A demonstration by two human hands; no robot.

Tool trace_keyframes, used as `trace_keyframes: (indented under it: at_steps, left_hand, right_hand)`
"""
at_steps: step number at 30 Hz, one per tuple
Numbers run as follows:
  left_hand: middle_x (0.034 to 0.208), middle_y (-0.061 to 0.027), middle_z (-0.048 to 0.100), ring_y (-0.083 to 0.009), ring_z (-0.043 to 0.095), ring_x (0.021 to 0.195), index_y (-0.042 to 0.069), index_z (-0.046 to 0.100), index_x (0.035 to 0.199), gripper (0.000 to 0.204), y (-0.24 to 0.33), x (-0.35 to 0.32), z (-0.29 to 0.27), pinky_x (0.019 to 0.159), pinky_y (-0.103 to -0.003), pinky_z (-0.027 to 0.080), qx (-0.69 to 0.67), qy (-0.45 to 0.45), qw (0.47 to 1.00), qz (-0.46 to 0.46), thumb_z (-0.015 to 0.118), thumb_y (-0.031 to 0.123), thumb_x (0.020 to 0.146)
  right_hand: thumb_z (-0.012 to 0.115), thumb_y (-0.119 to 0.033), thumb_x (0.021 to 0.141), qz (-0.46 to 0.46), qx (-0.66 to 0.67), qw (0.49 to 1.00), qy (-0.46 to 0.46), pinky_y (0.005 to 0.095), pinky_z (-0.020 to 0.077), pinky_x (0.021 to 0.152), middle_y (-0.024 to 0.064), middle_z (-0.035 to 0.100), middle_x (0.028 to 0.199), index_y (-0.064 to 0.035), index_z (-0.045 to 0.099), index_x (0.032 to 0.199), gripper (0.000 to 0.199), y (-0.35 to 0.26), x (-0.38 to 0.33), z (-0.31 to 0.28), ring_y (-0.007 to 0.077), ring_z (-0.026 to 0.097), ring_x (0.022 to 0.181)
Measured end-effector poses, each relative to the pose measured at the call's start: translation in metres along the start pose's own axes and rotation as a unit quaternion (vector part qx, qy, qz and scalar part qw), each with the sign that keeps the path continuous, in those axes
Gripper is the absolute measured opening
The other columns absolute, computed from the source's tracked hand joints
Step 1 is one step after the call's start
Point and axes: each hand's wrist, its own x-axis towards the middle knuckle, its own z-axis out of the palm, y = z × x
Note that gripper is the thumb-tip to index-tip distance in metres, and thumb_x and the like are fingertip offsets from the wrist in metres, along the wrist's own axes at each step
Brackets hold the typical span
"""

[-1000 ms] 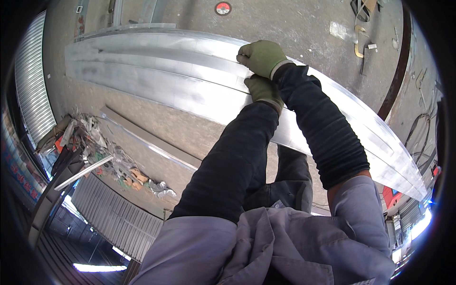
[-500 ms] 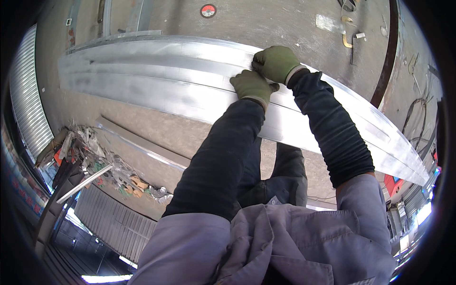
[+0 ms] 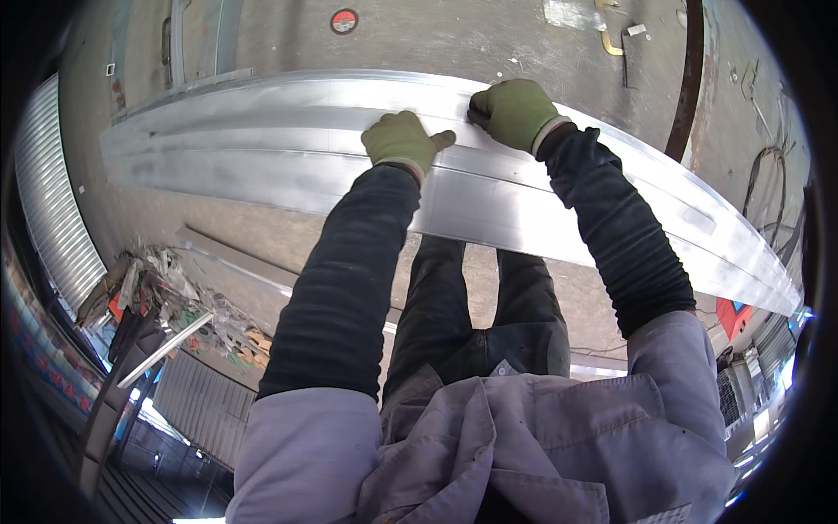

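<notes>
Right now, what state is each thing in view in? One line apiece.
Left hand: gloved, thumb spread, over the panel; grip unclear.
Right hand: gloved, fingers curled near the panel's far edge; grip unclear.
Metal panel: shiny, long, ridged lengthwise; support hidden.
Red disc: lying flat on the floor.
Scrap heap: loose, jumbled.

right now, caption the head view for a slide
Green-gloved left hand and right hand at a long silvery metal panel, a red-centred disc beyond.
</notes>
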Motion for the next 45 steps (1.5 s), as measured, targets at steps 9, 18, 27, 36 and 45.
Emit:
trace_keyframes:
  at_steps: [9, 18, 27, 36, 45]
  left_hand:
    - [0.117, -0.0196, 0.074, -0.0352, 0.073, 0.111, 0.005, 0.073, 0.116, 0.084, -0.003, 0.004, 0.009, 0.093, -0.047, 0.057, 0.024, 0.011, 1.000, 0.014, 0.065, 0.082, 0.086]
    - [0.121, -0.0218, 0.073, -0.0373, 0.070, 0.117, 0.004, 0.072, 0.120, 0.087, 0.000, 0.008, 0.010, 0.099, -0.049, 0.055, 0.039, 0.008, 0.999, 0.008, 0.065, 0.083, 0.085]
    - [0.124, -0.0211, 0.073, -0.0371, 0.069, 0.120, 0.003, 0.071, 0.120, 0.087, -0.012, 0.011, 0.016, 0.102, -0.047, 0.053, 0.039, 0.031, 0.998, 0.026, 0.067, 0.082, 0.084]
    - [0.125, -0.0178, 0.073, -0.0348, 0.069, 0.121, 0.004, 0.069, 0.124, 0.088, -0.010, 0.018, 0.021, 0.101, -0.046, 0.055, 0.082, 0.035, 0.996, 0.018, 0.066, 0.083, 0.085]
    - [0.127, -0.0183, 0.073, -0.0354, 0.068, 0.122, 0.005, 0.069, 0.126, 0.088, -0.007, 0.015, 0.015, 0.103, -0.046, 0.054, 0.083, 0.022, 0.996, 0.002, 0.067, 0.082, 0.085]
  right_hand:
    - [0.061, -0.035, 0.104, 0.050, 0.019, 0.998, 0.037, 0.0463, 0.0575, 0.081, 0.0120, 0.078, 0.090, -0.0120, 0.078, 0.106, 0.029, 0.051, -0.066, 0.010, 0.0352, 0.073, 0.085]
    - [0.059, -0.040, 0.104, 0.064, 0.001, 0.995, 0.080, 0.0482, 0.0577, 0.079, 0.0120, 0.077, 0.085, -0.0100, 0.077, 0.099, 0.035, 0.055, -0.075, 0.014, 0.0351, 0.073, 0.084]
    - [0.054, -0.041, 0.105, 0.121, 0.014, 0.991, 0.057, 0.0500, 0.0595, 0.082, 0.0098, 0.078, 0.092, -0.0130, 0.080, 0.100, 0.038, 0.052, -0.079, 0.017, 0.0344, 0.075, 0.089]
    - [0.058, -0.035, 0.098, 0.235, 0.034, 0.968, 0.080, 0.0490, 0.0588, 0.084, 0.0123, 0.079, 0.095, -0.0149, 0.082, 0.097, 0.031, 0.088, -0.133, 0.020, 0.0352, 0.076, 0.093]
    - [0.055, -0.041, 0.102, 0.280, 0.015, 0.954, 0.111, 0.0505, 0.0572, 0.079, 0.0115, 0.076, 0.085, -0.0133, 0.078, 0.088, 0.039, 0.124, -0.181, 0.023, 0.0352, 0.074, 0.086]
